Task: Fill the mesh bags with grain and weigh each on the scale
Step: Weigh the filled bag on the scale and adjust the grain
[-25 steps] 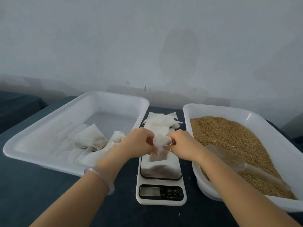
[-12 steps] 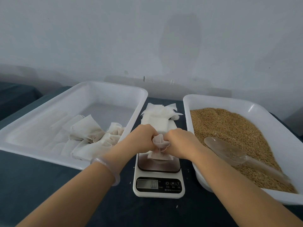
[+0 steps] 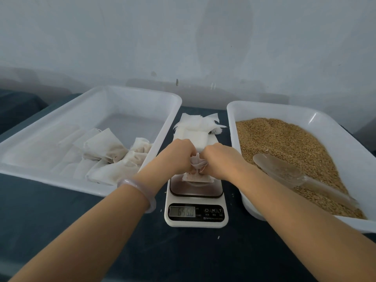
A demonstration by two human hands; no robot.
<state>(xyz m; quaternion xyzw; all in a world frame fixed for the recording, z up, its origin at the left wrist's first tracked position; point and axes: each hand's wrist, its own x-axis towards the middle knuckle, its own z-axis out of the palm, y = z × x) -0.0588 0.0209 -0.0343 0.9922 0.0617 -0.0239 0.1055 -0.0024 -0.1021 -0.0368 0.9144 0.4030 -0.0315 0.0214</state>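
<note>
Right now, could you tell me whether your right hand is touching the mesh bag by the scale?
Touching. The head view shows the right hand pinching the gathered top of the mesh bag, with the left hand gripping it too.

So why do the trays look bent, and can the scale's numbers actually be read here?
Head view: the wide-angle lens bows the rims of the left tray and grain tray. Head view: light is dim and flat, with a glare streak on the grain tray's wall. Head view: the scale display shows digits too soft to read surely.
</note>
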